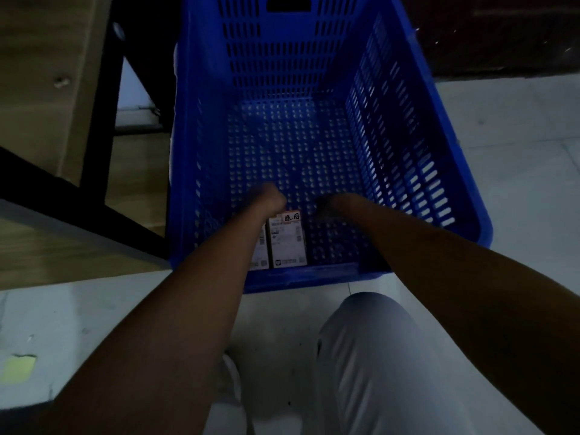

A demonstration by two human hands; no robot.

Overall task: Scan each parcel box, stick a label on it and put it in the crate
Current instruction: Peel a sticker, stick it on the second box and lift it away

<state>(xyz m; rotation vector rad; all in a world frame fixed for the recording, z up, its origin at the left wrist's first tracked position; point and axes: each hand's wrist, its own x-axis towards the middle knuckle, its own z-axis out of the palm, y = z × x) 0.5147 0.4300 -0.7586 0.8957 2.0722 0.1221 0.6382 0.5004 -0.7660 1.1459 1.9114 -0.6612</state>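
Observation:
A blue perforated plastic crate (455,189) stands on the floor in front of me. Two parcel boxes lie flat on its bottom against the near wall, side by side, white labels up: one in plain sight (287,241), the other (261,252) mostly hidden behind my left forearm. Both my arms reach down into the crate. My left hand (271,197) is blurred and curled just above the far end of the boxes. My right hand (326,204) is dark and blurred, a little right of the boxes. Whether either hand touches a box is unclear.
A wooden table with black metal legs (100,120) stands left of the crate. My knee in light trousers (370,356) is near the crate's front wall. A yellow-green scrap (18,368) lies on the pale tiled floor at the lower left. A dark wall is at the far right.

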